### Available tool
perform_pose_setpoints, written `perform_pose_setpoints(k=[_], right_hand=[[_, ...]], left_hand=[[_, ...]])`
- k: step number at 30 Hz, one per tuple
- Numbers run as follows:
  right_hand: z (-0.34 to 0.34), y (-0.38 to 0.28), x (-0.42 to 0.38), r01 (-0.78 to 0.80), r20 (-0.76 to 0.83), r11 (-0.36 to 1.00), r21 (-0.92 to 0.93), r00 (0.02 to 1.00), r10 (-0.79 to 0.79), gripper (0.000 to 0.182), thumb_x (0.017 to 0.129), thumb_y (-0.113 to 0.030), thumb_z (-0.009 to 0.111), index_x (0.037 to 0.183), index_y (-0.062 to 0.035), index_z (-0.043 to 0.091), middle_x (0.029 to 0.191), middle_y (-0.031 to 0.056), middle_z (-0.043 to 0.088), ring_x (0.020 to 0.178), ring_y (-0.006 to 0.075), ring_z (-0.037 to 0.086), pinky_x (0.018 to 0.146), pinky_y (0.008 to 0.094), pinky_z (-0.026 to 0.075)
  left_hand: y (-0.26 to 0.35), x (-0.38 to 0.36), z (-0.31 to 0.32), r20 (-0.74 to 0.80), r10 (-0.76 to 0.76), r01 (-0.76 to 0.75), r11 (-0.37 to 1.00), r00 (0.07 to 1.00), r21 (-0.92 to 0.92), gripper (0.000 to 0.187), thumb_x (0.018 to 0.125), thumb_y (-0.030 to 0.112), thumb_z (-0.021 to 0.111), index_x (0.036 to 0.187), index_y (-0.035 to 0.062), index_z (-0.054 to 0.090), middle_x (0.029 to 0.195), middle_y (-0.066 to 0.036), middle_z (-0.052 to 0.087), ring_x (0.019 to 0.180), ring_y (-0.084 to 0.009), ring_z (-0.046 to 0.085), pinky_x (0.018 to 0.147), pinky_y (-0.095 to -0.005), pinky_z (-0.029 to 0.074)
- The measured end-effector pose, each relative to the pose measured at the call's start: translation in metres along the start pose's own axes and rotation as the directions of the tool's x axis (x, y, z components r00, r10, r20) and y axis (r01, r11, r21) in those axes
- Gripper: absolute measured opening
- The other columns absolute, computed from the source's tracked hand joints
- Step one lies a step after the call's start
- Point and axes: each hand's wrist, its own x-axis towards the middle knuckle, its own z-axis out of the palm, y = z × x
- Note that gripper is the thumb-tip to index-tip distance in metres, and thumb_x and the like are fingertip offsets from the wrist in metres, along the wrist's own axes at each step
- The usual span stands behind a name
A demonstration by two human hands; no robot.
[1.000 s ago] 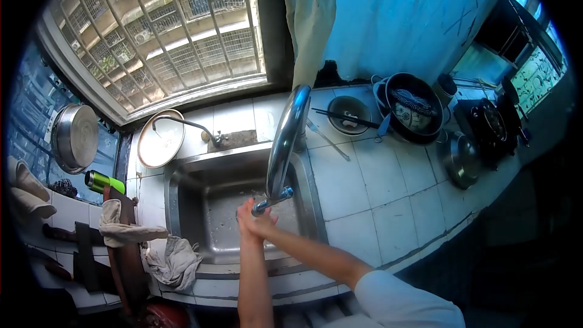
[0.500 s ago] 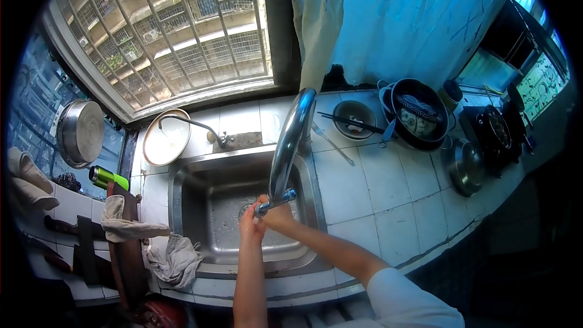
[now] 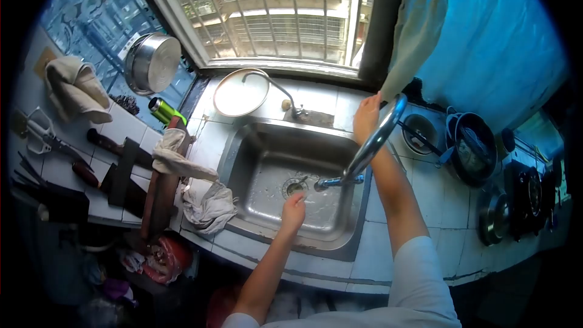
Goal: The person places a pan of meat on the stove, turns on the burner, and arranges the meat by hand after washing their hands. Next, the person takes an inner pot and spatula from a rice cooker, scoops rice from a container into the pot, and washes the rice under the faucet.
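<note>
We seemingly work the tap (image 3: 376, 140), which wants a steady right hand (image 3: 366, 116), grip unclear, our left hand (image 3: 293, 211) loosely closed over the sink (image 3: 267, 173).

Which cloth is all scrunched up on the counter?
The pale cloth right beside the sink. Another cloth drapes over the brown board; the third cloth is higher, against the wall.

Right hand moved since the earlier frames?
Yes. Against the faucet, the right hand has gone from the outlet to beside the upper arch, toward the back of the counter.
</note>
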Motion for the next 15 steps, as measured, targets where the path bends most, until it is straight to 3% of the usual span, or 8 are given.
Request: perform_pose_setpoints(k=[3, 6, 8, 9, 11, 13, 15], right_hand=[[0.010, -0.009, 0.001, -0.064, -0.083, 0.998, 0.016, 0.994, 0.065, 0.041, 0.088, -0.019, 0.036, 0.122, 0.0026, 0.044, 0.119, 0.0189, 0.049, 0.119, 0.0356, 0.037, 0.106, 0.0514, 0.005], [0.015, -0.007, -0.004, -0.028, -0.102, 0.999, -0.023, 0.994, 0.026, 0.041, 0.088, -0.020, 0.037, 0.120, 0.0036, 0.047, 0.113, 0.0183, 0.052, 0.115, 0.0361, 0.040, 0.105, 0.0534, 0.005], [0.024, -0.016, -0.006, -0.050, -0.281, 0.999, -0.021, 0.959, 0.042, 0.040, 0.087, -0.020, 0.039, 0.115, 0.0050, 0.050, 0.110, 0.0180, 0.053, 0.112, 0.0358, 0.042, 0.104, 0.0531, 0.007], [0.021, -0.016, -0.022, -0.021, -0.432, 1.000, 0.023, 0.902, 0.029, 0.037, 0.085, -0.018, 0.041, 0.110, 0.0056, 0.053, 0.107, 0.0187, 0.054, 0.111, 0.0353, 0.042, 0.103, 0.0532, 0.013], [0.026, -0.034, -0.046, 0.182, -0.483, 0.905, 0.385, 0.875, 0.029, 0.034, 0.081, -0.017, 0.046, 0.106, 0.0043, 0.054, 0.109, 0.0194, 0.052, 0.113, 0.0357, 0.041, 0.102, 0.0530, 0.018], [0.027, -0.050, -0.085, 0.356, -0.587, 0.747, 0.561, 0.808, 0.056, 0.030, 0.075, -0.016, 0.053, 0.100, 0.0014, 0.054, 0.102, 0.0188, 0.053, 0.108, 0.0350, 0.044, 0.097, 0.0522, 0.025], [0.014, -0.063, -0.134, 0.347, -0.422, 0.532, 0.772, 0.906, 0.022, 0.023, 0.072, -0.016, 0.058, 0.091, -0.0022, 0.056, 0.092, 0.0164, 0.054, 0.098, 0.0321, 0.048, 0.089, 0.0476, 0.032]], left_hand=[[0.012, -0.005, -0.012, -0.036, 0.073, -0.067, 0.989, 0.997, 0.129, 0.033, 0.074, 0.003, 0.044, 0.102, -0.0005, 0.060, 0.102, -0.019, 0.059, 0.101, -0.0307, 0.055, 0.090, -0.0326, 0.039], [0.019, -0.008, -0.024, -0.049, 0.062, -0.059, 0.997, 0.997, 0.049, 0.032, 0.074, 0.003, 0.045, 0.103, -0.0001, 0.060, 0.105, -0.019, 0.059, 0.102, -0.0314, 0.054, 0.090, -0.0331, 0.039], [0.030, -0.015, -0.032, -0.044, 0.059, -0.056, 0.996, 0.997, 0.071, 0.030, 0.074, 0.005, 0.049, 0.102, 0.0000, 0.060, 0.104, -0.019, 0.058, 0.102, -0.0314, 0.053, 0.090, -0.0339, 0.039], [0.034, -0.018, -0.037, -0.045, 0.048, -0.045, 0.997, 0.998, 0.064, 0.030, 0.074, 0.005, 0.049, 0.102, 0.0000, 0.060, 0.104, -0.019, 0.058, 0.102, -0.0314, 0.053, 0.090, -0.0339, 0.039], [0.042, -0.024, -0.048, -0.065, 0.030, -0.025, 0.997, 0.997, 0.067, 0.029, 0.072, 0.006, 0.054, 0.100, 0.0003, 0.061, 0.103, -0.019, 0.059, 0.101, -0.0314, 0.054, 0.089, -0.0345, 0.040], [0.040, -0.026, -0.063, -0.067, 0.053, -0.047, 0.995, 0.996, 0.087, 0.028, 0.071, 0.008, 0.057, 0.098, 0.0002, 0.061, 0.101, -0.019, 0.059, 0.099, -0.0316, 0.054, 0.087, -0.0350, 0.041], [0.034, -0.031, -0.076, -0.079, 0.065, -0.055, 0.991, 0.995, 0.124, 0.028, 0.070, 0.009, 0.060, 0.097, -0.0001, 0.061, 0.096, -0.019, 0.060, 0.094, -0.0298, 0.056, 0.084, -0.0347, 0.043]])
